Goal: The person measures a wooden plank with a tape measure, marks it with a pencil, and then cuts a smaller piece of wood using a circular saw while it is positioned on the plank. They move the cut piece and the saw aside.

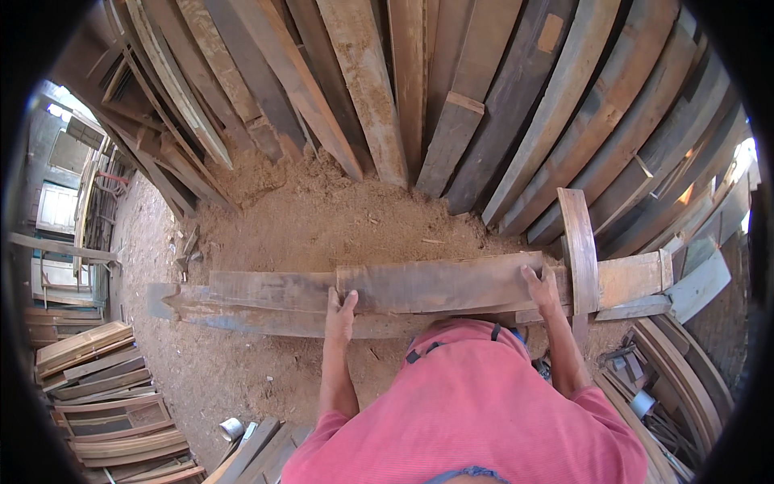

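Across my front lies a short brown wooden plank (439, 284), gripped at both ends. My left hand (342, 315) is closed on its left end, thumb up along the near edge. At its right end my right hand (542, 290) is closed round the plank, the thumb on top. Under or beside it, another dark board (266, 288) reaches out to the left. A longer weathered plank (242, 321) with a split left end lies below these on the near side. How the boards touch beneath the held plank is hidden.
Many tall planks (375, 89) lean along the far side. A short upright board (579, 250) crosses a pale wood piece (629, 278) at the right. Stacked boards and frames (121, 411) lie at lower left, near a white can (231, 428). Sawdust covers the ground (306, 218).
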`<state>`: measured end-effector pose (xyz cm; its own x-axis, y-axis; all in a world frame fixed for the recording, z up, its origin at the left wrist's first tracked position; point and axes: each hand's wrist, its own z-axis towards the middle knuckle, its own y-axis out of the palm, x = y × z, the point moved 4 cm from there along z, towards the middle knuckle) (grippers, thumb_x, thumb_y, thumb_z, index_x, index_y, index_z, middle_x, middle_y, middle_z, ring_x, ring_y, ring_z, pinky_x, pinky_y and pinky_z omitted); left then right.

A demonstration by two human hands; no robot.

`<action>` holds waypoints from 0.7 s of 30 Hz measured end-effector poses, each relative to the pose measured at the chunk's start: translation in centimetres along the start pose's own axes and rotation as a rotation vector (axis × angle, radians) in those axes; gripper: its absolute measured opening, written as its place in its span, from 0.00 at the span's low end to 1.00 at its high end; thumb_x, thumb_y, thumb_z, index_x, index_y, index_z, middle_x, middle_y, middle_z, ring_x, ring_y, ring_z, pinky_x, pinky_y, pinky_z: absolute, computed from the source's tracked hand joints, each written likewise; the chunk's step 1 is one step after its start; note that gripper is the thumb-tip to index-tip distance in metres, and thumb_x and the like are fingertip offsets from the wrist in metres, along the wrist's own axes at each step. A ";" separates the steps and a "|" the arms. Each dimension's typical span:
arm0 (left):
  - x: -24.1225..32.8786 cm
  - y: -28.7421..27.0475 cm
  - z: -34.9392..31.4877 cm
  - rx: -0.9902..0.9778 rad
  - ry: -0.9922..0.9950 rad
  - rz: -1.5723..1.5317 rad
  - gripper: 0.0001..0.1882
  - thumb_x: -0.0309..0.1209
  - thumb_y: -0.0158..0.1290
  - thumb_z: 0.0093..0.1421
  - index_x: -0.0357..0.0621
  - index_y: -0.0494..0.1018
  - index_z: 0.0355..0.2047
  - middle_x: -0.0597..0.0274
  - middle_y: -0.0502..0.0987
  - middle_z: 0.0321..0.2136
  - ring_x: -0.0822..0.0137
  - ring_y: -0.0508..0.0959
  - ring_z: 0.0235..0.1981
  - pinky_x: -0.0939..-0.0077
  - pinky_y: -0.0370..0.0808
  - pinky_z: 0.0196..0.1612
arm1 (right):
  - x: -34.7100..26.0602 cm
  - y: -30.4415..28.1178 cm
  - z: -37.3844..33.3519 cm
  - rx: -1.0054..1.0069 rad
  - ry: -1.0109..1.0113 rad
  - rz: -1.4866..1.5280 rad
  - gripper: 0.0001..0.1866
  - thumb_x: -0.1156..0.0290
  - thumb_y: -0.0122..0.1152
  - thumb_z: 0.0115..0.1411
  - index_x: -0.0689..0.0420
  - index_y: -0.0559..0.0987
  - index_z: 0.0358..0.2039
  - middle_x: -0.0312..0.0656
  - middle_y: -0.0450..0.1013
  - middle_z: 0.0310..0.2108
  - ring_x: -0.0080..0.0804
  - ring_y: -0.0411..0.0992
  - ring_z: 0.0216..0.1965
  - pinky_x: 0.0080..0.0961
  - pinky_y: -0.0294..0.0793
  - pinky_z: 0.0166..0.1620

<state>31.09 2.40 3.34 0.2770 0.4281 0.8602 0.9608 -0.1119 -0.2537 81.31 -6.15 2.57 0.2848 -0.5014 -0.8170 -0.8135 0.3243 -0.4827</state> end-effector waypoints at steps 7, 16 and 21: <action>11.0 -4.7 0.5 0.031 0.502 -0.479 0.36 0.37 0.68 0.55 0.37 0.65 0.60 0.55 0.74 0.56 0.65 0.74 0.56 0.67 0.68 0.62 | -0.8 3.7 0.3 -0.110 -0.023 0.296 0.27 0.53 0.62 0.66 0.68 0.78 0.50 0.46 0.78 0.41 0.32 0.74 0.42 0.31 0.73 0.49; 22.8 -2.4 -2.3 -0.059 0.897 -0.615 0.38 0.40 0.78 0.39 0.44 0.74 0.49 0.41 0.71 0.58 0.52 0.72 0.61 0.57 0.68 0.64 | -4.4 -0.5 -0.3 -0.413 -0.023 -0.547 0.30 0.49 0.64 0.63 0.68 0.79 0.47 0.49 0.81 0.42 0.43 0.79 0.43 0.35 0.76 0.47; 27.2 2.2 -3.0 -0.378 1.043 -0.646 0.33 0.33 0.77 0.37 0.45 0.76 0.45 0.34 0.68 0.60 0.46 0.71 0.62 0.55 0.65 0.65 | -11.1 -6.1 -0.4 -0.291 -0.238 -0.507 0.48 0.45 0.72 0.53 0.65 0.68 0.65 0.59 0.72 0.59 0.52 0.70 0.62 0.38 0.66 0.65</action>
<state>40.75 11.09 27.50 -0.5247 -0.3827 0.7604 0.8199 -0.4675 0.3304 82.89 -2.90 14.67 0.7493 -0.3321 -0.5730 -0.6426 -0.1553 -0.7503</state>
